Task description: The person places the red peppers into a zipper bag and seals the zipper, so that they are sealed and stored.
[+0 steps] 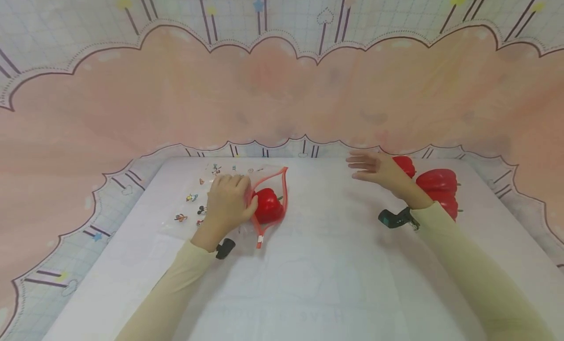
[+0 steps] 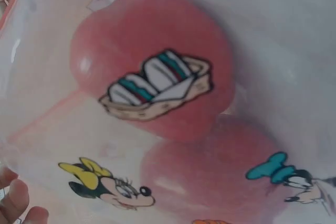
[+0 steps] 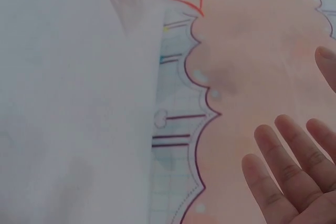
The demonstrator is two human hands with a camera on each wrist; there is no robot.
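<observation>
A clear zip bag with cartoon prints and an orange-red zip edge lies on the left part of the table, its mouth spread toward the right. My left hand grips the bag beside this mouth, the thumb at the near side. Just inside the opening is a red bell pepper. Through the printed film, the left wrist view shows a large red pepper and a second one below it. My right hand is raised over the table with fingers extended and spread, holding nothing.
Several red bell peppers lie at the right, partly behind my right forearm: one small-looking pepper at the back, another pepper closer. Pink scalloped cloth hangs behind the white table. Dark wrist cameras sit under both wrists.
</observation>
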